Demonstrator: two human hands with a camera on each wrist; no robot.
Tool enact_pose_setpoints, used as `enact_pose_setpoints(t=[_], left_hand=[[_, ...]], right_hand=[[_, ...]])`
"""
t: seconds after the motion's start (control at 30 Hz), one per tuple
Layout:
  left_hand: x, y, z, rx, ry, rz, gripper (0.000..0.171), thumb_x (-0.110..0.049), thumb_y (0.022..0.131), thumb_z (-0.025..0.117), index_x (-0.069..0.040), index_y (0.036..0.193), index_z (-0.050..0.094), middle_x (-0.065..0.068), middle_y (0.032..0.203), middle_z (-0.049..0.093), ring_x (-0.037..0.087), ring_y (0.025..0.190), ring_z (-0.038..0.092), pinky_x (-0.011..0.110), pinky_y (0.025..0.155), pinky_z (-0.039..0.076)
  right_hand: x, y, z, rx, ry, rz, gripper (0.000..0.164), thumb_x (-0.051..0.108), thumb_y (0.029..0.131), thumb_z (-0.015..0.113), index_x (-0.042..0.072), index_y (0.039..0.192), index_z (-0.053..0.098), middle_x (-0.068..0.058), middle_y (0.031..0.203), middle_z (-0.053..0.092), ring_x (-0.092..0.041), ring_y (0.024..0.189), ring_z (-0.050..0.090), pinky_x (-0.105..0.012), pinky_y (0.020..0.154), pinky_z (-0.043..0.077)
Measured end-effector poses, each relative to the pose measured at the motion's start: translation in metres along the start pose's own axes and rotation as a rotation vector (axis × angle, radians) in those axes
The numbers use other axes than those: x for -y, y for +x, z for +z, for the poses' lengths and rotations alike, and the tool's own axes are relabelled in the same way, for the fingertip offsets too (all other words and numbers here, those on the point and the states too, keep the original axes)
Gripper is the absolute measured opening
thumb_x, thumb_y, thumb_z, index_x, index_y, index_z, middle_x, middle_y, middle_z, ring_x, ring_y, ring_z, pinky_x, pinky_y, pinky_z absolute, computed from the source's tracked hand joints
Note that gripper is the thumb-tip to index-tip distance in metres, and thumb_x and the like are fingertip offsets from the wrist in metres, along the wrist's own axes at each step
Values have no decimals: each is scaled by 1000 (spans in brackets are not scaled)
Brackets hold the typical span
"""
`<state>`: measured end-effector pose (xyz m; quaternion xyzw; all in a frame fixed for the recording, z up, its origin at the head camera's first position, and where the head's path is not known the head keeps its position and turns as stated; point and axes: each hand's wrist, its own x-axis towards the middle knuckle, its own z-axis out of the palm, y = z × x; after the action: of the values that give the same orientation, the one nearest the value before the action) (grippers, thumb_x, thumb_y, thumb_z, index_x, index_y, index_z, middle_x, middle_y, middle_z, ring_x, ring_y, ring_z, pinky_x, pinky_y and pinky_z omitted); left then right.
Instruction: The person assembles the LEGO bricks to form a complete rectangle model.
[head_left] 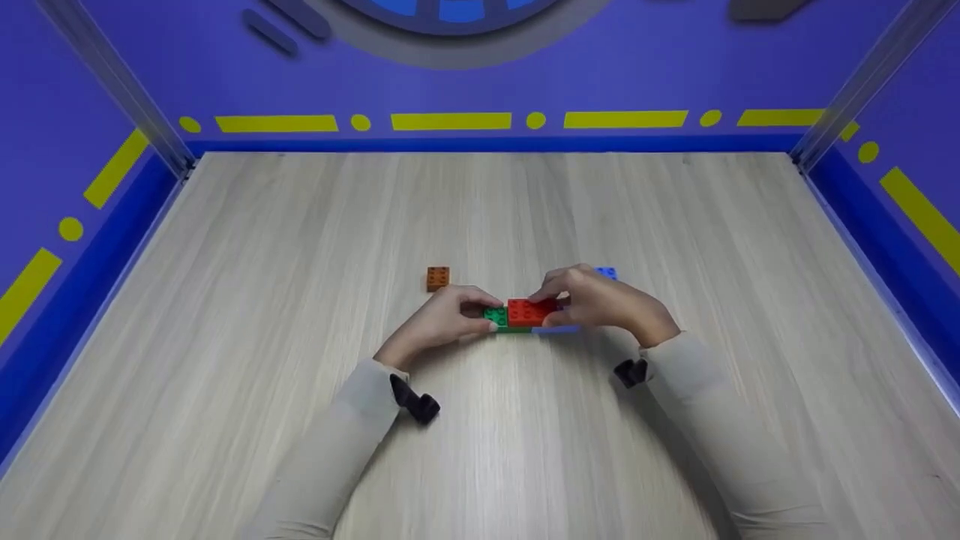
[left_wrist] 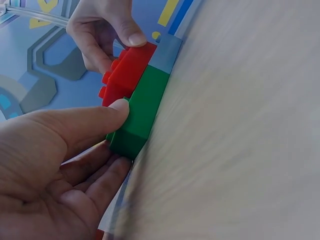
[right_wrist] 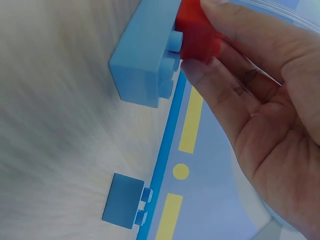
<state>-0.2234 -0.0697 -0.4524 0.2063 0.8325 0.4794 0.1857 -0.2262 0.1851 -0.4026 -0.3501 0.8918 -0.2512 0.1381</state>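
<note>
My left hand (head_left: 448, 319) pinches the near end of a green brick (left_wrist: 145, 105) between thumb and fingers. Across from it, my right hand (head_left: 604, 298) grips a red studded brick (head_left: 525, 312) by its sides. The red brick sits on top, spanning the green brick and a light blue brick (right_wrist: 142, 55) that lies end to end with the green one on the table. Some studs of the green brick show left of the red one, and studs of the light blue brick show beyond its other end in the right wrist view.
An orange-brown brick (head_left: 438, 278) stands on the wooden table (head_left: 480, 450) just behind my left hand. Behind my right hand is a small blue brick (right_wrist: 123, 201), partly hidden in the head view. Purple-blue walls (head_left: 450, 90) with yellow marks border the table's back and sides.
</note>
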Motion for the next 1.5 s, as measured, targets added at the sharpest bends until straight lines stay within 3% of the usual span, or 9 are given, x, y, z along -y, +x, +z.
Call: enact_pose_setpoints(t=[0.5,0.7,0.9,1.13,1.3,1.5], left_hand=[[-7,-4,-7,49,103,44,32,-11,89,67,-9,121,67,7,123,64,20,115,58,37,99,47],[-9,-4,-15,52,161,101,32,-11,90,65,-5,121,66,9,122,65,23,111,60,38,98,48],[-10,-5,-28,-6,266,159,33,-12,90,66,-2,122,65,10,122,64,27,118,57,42,102,45],[-9,-8,-44,-97,330,221,34,-9,88,68,0,120,65,12,121,63,32,104,58,44,90,50],[-6,-9,-56,-118,396,191,38,-11,87,70,-1,123,63,13,122,62,29,113,55,42,98,46],[0,-9,-67,-106,388,121,40,-11,86,71,-2,125,63,11,121,62,27,114,56,42,102,44]], right_hand=[[0,-1,2,21,-34,-3,38,14,83,75,7,119,69,-7,106,67,-18,94,62,-35,81,56],[-1,0,3,23,-30,28,39,15,82,76,8,119,69,-6,105,66,-18,94,62,-34,82,56],[-2,-1,3,20,-18,42,40,15,81,77,8,119,69,-5,104,66,-18,93,61,-33,80,56],[-2,-2,3,18,-3,34,40,16,82,76,8,121,68,-5,106,66,-18,96,62,-34,81,55],[-3,-3,2,17,1,42,41,17,83,75,8,122,67,-4,108,66,-18,98,61,-33,81,55],[-4,-4,2,3,1,27,41,16,81,76,7,120,68,-5,108,66,-18,98,62,-34,81,56]])
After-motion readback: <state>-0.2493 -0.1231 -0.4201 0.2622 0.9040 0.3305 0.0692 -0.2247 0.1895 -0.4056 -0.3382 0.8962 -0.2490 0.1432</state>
